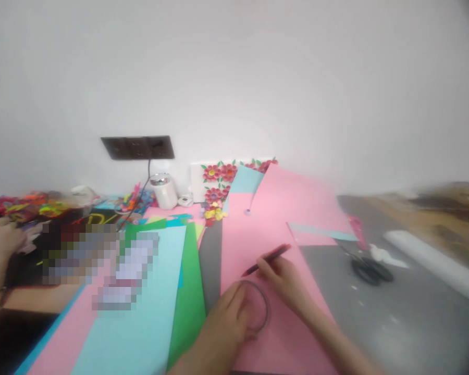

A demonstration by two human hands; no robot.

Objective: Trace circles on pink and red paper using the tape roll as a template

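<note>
A pink sheet of paper (242,245) lies in front of me with both my hands over it. My left hand (226,325) presses a thin dark-rimmed ring (267,307) against the sheet, its fingers curled at the ring's left side. The ring's left part is hidden by that hand; pink shows inside the rim. In my right hand (279,278) a dark pen with reddish parts (272,254) is pinched, its tip pointing down and left, close above the ring's top edge. Whether the tip touches the paper is too blurred to tell.
Blue and green paper sheets (140,312) lie to the left. Black-handled scissors (369,271) and a white roll (433,263) are at right. Another pink sheet (300,203) leans behind, near a paper-flower board (197,179) and white jar (164,194). Another person's hand (2,245) is far left.
</note>
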